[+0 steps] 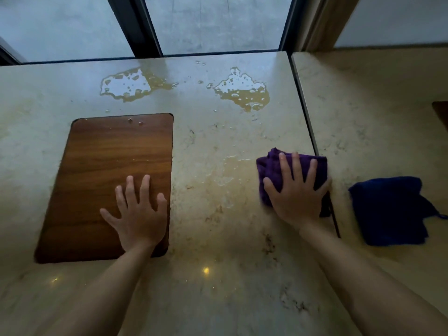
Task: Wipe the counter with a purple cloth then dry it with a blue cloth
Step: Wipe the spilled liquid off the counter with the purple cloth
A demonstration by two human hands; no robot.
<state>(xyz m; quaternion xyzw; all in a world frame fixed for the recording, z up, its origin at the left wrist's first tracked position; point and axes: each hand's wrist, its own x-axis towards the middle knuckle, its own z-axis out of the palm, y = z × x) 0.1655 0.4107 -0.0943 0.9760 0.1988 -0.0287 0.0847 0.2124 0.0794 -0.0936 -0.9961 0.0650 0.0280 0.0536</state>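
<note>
A folded purple cloth (269, 166) lies on the pale stone counter (218, 226) near its right seam. My right hand (297, 192) presses flat on top of it, fingers spread. A folded blue cloth (388, 212) lies apart to the right, on the adjoining slab. My left hand (137, 212) rests flat and open on a brown wooden board (109, 170). Two yellowish puddles sit at the back of the counter, one on the left (128, 86) and one on the right (244, 93). A thin wet smear (228, 170) lies left of the purple cloth.
A dark-framed window (150, 27) runs along the counter's far edge. A dark seam (305, 105) divides the counter from the right slab. A few drops sit on the board's top edge (134, 121). A brown object's corner (441, 115) shows at the far right.
</note>
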